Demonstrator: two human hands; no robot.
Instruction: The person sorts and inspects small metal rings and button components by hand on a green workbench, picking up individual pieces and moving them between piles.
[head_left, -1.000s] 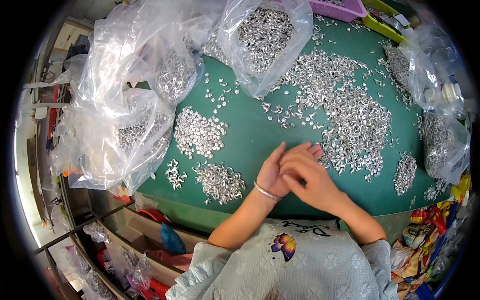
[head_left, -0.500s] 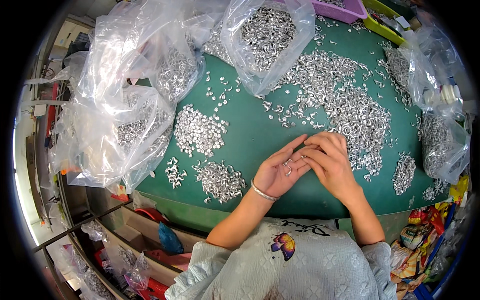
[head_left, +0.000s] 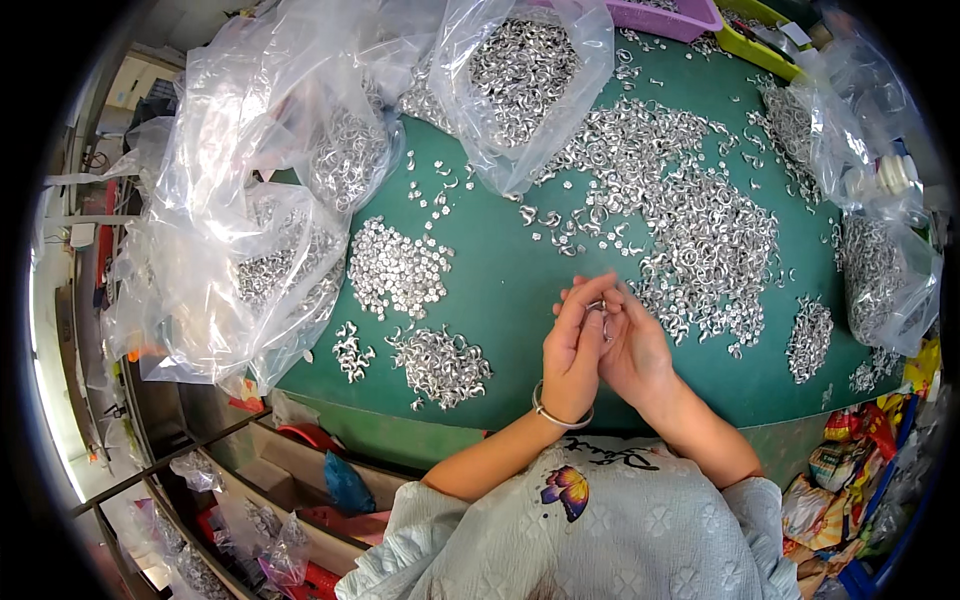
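Note:
Above the near part of the green table, my two hands are together. My left hand, with a bangle on its wrist, is closed, its thumb and fingers bent around a small silver metal piece. Beside it my right hand is cupped, palm turned toward the left one, with curved silver pieces between them. Fingers partly hide how many there are. Just beyond the right hand spreads a large heap of curved silver metal pieces. Left of my hands lie a pile of small flower-shaped pieces and a pile of hook-shaped pieces.
Clear plastic bags of metal parts crowd the left side; an open bag stands at the back. Purple and yellow-green trays line the far edge. More bags stand at right. A small pile lies near them.
My left hand has turned from an open, upturned palm to curled fingers. My right hand has gone from picking with its fingertips to a cupped palm, and the hands have drawn together.

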